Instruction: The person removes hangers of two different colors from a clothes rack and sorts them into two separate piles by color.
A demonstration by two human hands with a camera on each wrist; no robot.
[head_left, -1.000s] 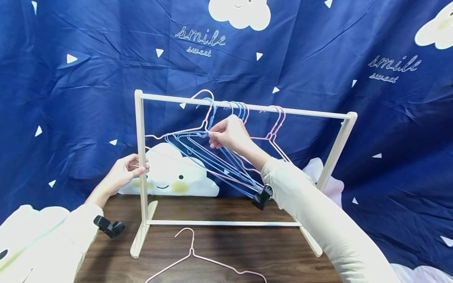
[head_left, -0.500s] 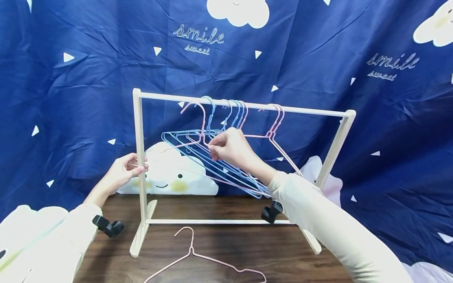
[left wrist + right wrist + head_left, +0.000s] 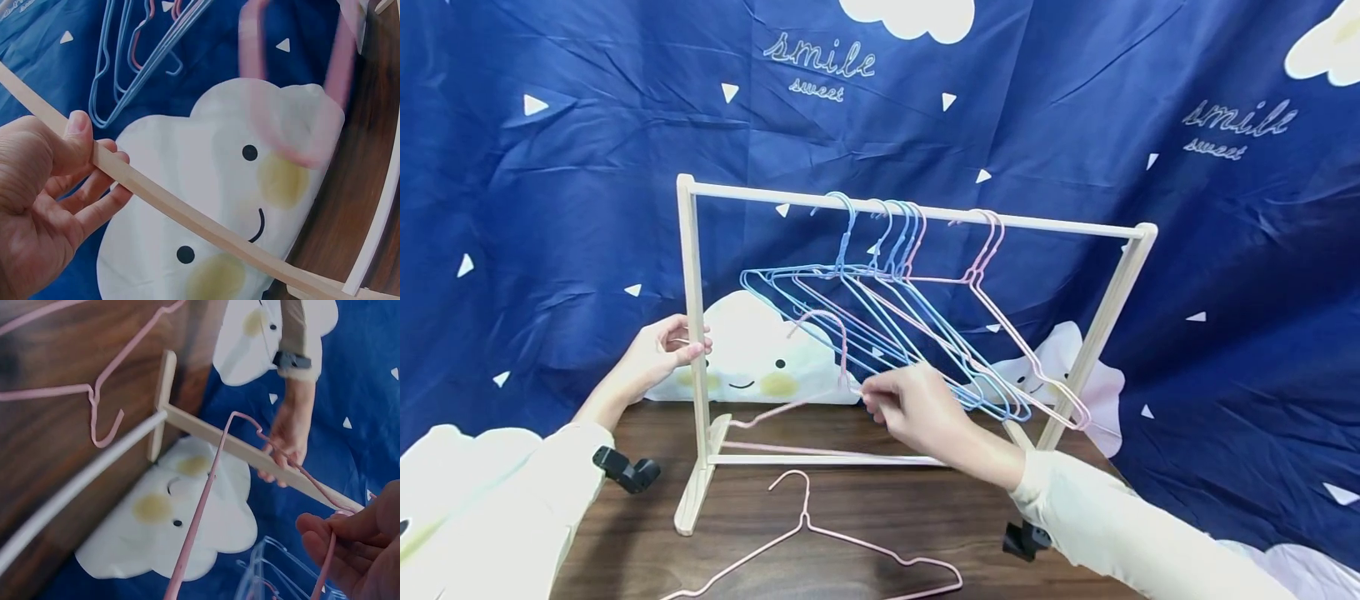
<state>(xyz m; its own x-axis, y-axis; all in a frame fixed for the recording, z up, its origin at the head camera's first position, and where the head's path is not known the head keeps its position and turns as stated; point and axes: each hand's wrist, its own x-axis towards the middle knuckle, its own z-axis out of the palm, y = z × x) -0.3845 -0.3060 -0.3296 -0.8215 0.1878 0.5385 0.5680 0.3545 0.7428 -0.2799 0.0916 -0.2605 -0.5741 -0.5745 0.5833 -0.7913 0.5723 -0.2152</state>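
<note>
My right hand (image 3: pixel 917 417) pinches a pink wire hanger (image 3: pixel 843 346) just below its hook, in front of the rack and beneath its top rail (image 3: pixel 1052 223). In the right wrist view that hanger (image 3: pixel 199 512) stretches away from the fingertips. My left hand (image 3: pixel 658 354) holds the rack's left wooden post (image 3: pixel 692 275), and the left wrist view shows the thumb and fingers around this post (image 3: pixel 187 215). Several blue hangers (image 3: pixel 844 246) hang from the rail together with a few pink hangers (image 3: pixel 983 267). A loose pink hanger (image 3: pixel 806 518) lies flat on the table.
The dark wooden table (image 3: pixel 865 521) carries the rack's left foot (image 3: pixel 694 500) and a low white crossbar (image 3: pixel 760 459). Behind stands a blue curtain (image 3: pixel 587 208) printed with clouds. Hanger arms at the right reach close to the rack's right post (image 3: pixel 1097 333).
The right hand has lowered the pink hanger from rail height to well below the rail, shifting slightly right. The left hand keeps its place on the post.
</note>
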